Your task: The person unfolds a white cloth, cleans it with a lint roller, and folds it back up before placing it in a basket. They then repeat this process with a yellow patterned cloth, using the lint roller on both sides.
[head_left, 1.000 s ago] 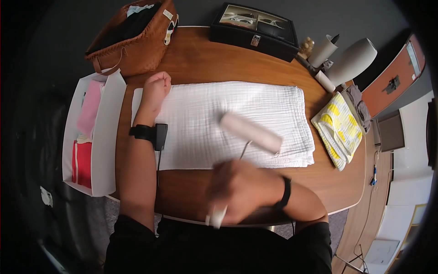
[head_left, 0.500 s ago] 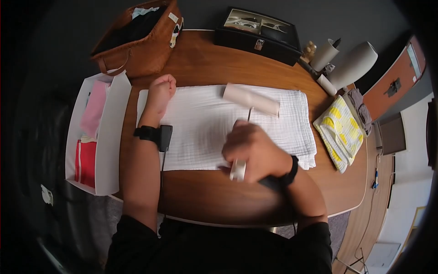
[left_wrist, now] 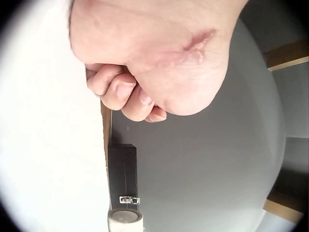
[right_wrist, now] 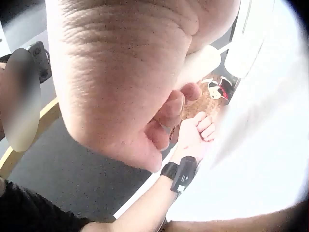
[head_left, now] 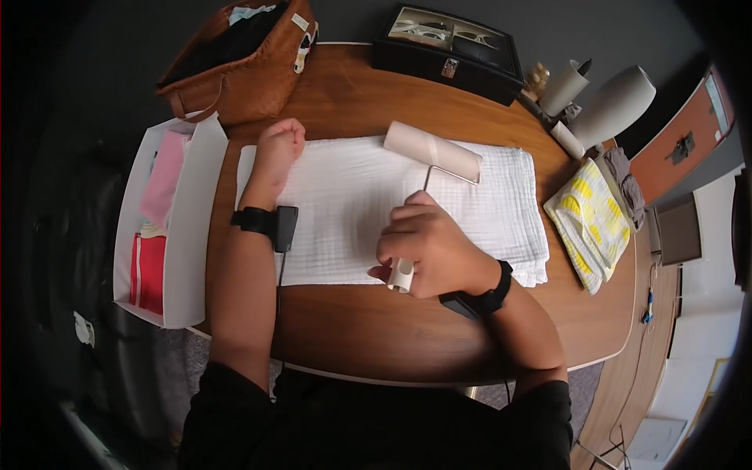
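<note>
A folded white cloth [head_left: 337,211] lies flat on the table. On its far left corner rests the left hand [head_left: 276,157], its fingers curled in and holding nothing; the left wrist view shows the curled fingers of this hand [left_wrist: 159,63] beside the cloth [left_wrist: 53,125]. The right hand [head_left: 427,243] grips the white handle [head_left: 401,276] of a lint roller, with fingers wrapped round it. The pale roller head [head_left: 433,153] lies across the cloth's far edge, tilted down to the right. In the right wrist view, the right hand [right_wrist: 125,77] curls round the handle [right_wrist: 200,65].
A white box [head_left: 182,235] with pink and red cloths stands left, a brown basket [head_left: 258,86] behind it. At the back is a black glasses case [head_left: 446,63]. A yellow-and-white cloth [head_left: 587,227], a white vase [head_left: 615,106] and small items stand right.
The right hand has moved the roller away from the body, from the middle of the cloth to its far edge. The left hand stays on the far left corner, its fingers still curled.
</note>
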### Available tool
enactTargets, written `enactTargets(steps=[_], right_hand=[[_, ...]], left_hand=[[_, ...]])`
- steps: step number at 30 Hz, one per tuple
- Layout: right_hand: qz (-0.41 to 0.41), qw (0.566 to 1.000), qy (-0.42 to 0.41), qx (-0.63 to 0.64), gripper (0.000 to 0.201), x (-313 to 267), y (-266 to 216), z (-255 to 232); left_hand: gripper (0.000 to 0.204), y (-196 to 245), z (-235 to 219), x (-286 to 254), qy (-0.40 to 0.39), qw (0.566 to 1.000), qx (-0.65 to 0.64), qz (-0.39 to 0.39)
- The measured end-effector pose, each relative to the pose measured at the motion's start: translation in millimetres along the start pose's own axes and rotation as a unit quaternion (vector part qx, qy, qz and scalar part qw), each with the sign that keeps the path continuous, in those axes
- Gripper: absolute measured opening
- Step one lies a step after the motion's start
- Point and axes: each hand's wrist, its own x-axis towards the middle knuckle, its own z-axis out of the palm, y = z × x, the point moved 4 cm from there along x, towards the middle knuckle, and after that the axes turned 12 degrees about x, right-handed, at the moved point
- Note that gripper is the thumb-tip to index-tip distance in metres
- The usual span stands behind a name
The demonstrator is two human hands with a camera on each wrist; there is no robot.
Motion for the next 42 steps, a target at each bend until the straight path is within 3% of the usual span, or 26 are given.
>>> enactTargets(steps=[3, 8, 11, 14, 16, 19, 23, 25, 29, 33, 37, 42], right_hand=[[0.012, 0.995, -0.009, 0.094, 0.027, 6, -34, 2], [-0.064, 0.953, -0.076, 0.287, 0.043, -3, -109, 36], [-0.088, 0.958, -0.051, 0.267, 0.043, -4, -97, 36], [-0.015, 0.985, -0.099, 0.142, 0.032, 5, -53, 10], [0.032, 0.996, -0.049, 0.063, 0.030, 4, -14, 1], [0.049, 0.997, 0.032, 0.050, 0.037, 0, 17, -7], [0.040, 0.988, 0.045, 0.139, 0.041, 8, -20, -19], [0.029, 0.973, -0.001, 0.227, 0.043, 14, -53, -22], [0.034, 0.887, -0.129, 0.441, 0.045, 11, -86, -4], [0.018, 0.913, -0.139, 0.382, 0.041, 15, -94, 12], [0.008, 0.940, -0.123, 0.319, 0.038, 10, -70, 15], [0.007, 0.928, -0.087, 0.363, 0.037, 5, -46, 4]], left_hand=[[0.017, 1, 1, -2, 0.004, 1.000, -0.009, -0.002], [0.017, 4, 2, -1, -0.001, 1.000, 0.028, -0.010], [0.017, 2, 1, 0, -0.007, 1.000, 0.020, -0.011], [0.017, 0, 0, 1, -0.015, 1.000, 0.004, -0.003], [0.017, -3, -1, 1, -0.013, 1.000, -0.001, 0.001], [0.017, -2, -1, 4, -0.008, 1.000, -0.005, 0.001], [0.018, 1, 1, 0, 0.003, 1.000, -0.010, -0.015], [0.018, 2, 0, 1, 0.004, 1.000, -0.009, -0.019], [0.017, 2, 0, 1, -0.007, 1.000, -0.018, -0.018], [0.017, 1, -1, 2, -0.014, 1.000, -0.021, -0.018], [0.017, -3, -3, 5, -0.003, 1.000, -0.026, -0.015], [0.016, -2, -6, 3, -0.001, 0.997, -0.078, -0.011]])
